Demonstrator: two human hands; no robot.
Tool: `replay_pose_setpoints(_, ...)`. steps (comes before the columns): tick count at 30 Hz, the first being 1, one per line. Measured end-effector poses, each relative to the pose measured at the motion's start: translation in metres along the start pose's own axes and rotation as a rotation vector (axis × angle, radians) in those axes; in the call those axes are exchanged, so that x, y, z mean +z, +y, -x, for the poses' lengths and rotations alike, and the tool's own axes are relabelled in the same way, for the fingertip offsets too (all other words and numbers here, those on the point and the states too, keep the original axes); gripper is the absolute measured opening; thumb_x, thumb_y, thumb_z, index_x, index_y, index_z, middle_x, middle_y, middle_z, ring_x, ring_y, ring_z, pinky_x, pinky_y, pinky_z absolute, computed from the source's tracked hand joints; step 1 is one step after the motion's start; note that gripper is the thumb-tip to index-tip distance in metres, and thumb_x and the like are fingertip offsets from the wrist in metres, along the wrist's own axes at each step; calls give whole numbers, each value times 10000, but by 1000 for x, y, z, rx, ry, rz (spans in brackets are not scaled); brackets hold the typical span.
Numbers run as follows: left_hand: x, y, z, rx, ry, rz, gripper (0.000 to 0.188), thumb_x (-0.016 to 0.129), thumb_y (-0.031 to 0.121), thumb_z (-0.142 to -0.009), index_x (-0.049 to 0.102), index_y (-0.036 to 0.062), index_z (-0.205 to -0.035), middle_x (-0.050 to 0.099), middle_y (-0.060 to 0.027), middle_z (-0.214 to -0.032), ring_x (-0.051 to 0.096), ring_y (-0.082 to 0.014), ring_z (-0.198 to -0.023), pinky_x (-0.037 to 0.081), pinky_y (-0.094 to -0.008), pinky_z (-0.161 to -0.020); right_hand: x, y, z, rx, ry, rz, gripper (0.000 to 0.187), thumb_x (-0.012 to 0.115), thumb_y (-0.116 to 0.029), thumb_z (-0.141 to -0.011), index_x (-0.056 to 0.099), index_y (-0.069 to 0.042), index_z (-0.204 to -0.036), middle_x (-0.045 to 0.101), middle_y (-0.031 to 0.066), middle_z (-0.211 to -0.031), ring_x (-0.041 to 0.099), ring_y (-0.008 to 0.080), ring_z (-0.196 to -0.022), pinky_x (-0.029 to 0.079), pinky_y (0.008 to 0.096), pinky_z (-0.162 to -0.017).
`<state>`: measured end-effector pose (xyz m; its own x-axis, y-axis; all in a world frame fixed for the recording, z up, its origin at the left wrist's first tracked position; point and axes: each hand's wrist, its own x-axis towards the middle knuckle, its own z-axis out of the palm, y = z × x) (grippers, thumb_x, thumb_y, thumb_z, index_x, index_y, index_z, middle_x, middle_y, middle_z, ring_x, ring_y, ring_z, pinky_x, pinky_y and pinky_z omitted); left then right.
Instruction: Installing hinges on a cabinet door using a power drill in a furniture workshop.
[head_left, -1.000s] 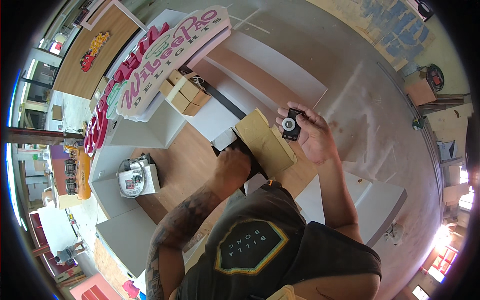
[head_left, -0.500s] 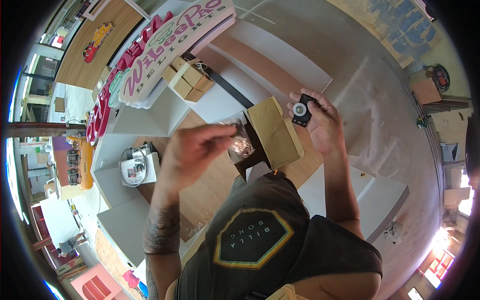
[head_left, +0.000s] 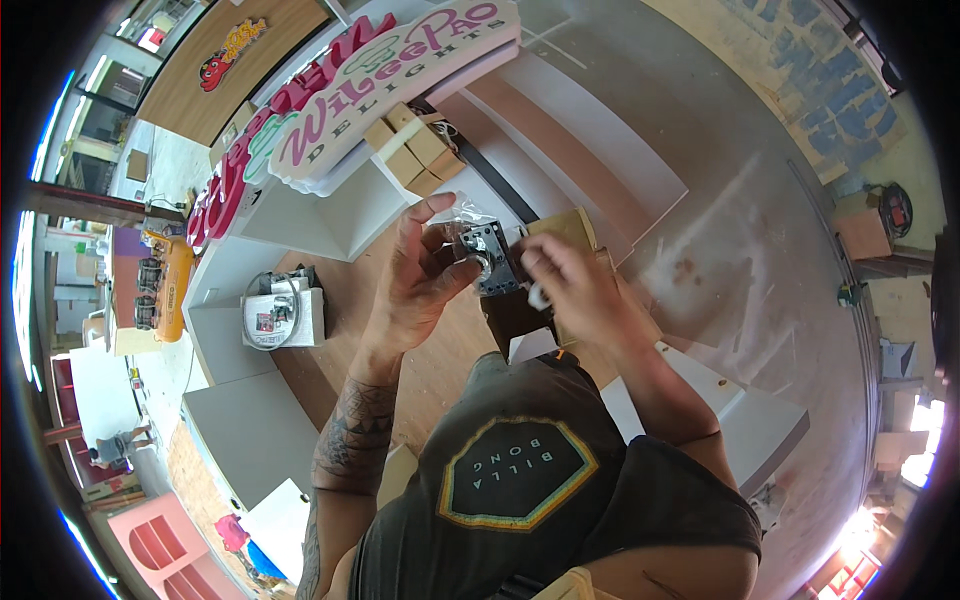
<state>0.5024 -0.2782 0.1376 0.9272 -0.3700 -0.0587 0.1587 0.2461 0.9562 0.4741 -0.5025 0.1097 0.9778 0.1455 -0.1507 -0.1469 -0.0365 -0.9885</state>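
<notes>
Just beyond my lap, my left hand (head_left: pixel 422 268) is raised with its thumb pressed on a black rectangular part (head_left: pixel 497 262). A crumpled clear plastic bag (head_left: pixel 468 212) is caught in the same grip; its contents are mostly hidden. Close by on the right is my right hand (head_left: pixel 580 290), fingers curled and blurred by motion. Something small and white (head_left: pixel 539 297) shows at its fingertips, too smeared to name, and whether it is held is unclear. Below both hands an open cardboard box (head_left: pixel 513 318) shows its dark inside, partly covered by the right hand.
Several small cardboard boxes (head_left: pixel 415 150) sit on the white counter beside a large lettered sign (head_left: pixel 390 90). A looped cable and a white carton (head_left: pixel 285 310) stand left on the wooden surface. A white panel (head_left: pixel 735 395) lies at right.
The black part has passed from my right hand into my left, alongside the plastic bag. My right hand has moved left and nearer, over the box.
</notes>
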Motion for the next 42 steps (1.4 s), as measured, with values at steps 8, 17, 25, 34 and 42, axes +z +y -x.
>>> replay_pose_setpoints(8, -24, -8, 10, 9, 61, -139, 669, 694, -49, -967, 390, 55, -1553, 619, -70, -1227, 614, -142, -1137, 520, -319, -988, 32, 52, -4, -348, -7, 511, 228, 628, -13, -989, 587, 16, -1212, 687, 220, -1060, 706, 398, -973, 571, 487, -826)
replay_pose_setpoints(17, -11, -30, 15, 46, -10, -213, 397, 668, 52, -1032, 526, 36, -1403, 645, -39, -1140, 641, -130, -1045, 553, -310, -931, 36, -5, -16, -348, 60, 12, 385, 748, -121, -995, 596, 17, -1321, 721, 150, -1122, 724, 182, -965, 610, 335, -857)
replay_pose_setpoints(25, -6, -25, 18, 53, 177, -196, 168, 613, 118, -1076, 704, -11, -1132, 716, -37, -957, 672, -105, -877, 576, -287, -794, 33, 2, -14, -330, 73, 120, 148, 704, -125, -1031, 687, 18, -1064, 742, 67, -870, 689, 101, -788, 545, 276, -716)
replay_pose_setpoints(34, 16, 12, 20, 356, 214, -717, 117, 648, 52, -983, 713, -34, -1027, 716, -73, -889, 696, -125, -856, 585, -317, -747, 33, -29, -16, -603, 82, 364, 134, 718, 39, -911, 638, -3, -1010, 706, 99, -867, 700, 207, -724, 553, 325, -662)
replay_pose_setpoints(42, 34, 17, -14, 202, 356, -134, 112, 596, 66, -961, 632, 25, -864, 620, -21, -800, 548, -97, -713, 462, -286, -654, 34, -40, -35, -1112, 152, 400, 206, 709, 81, -869, 656, -47, -1021, 693, 110, -913, 691, 306, -748, 564, 375, -653)
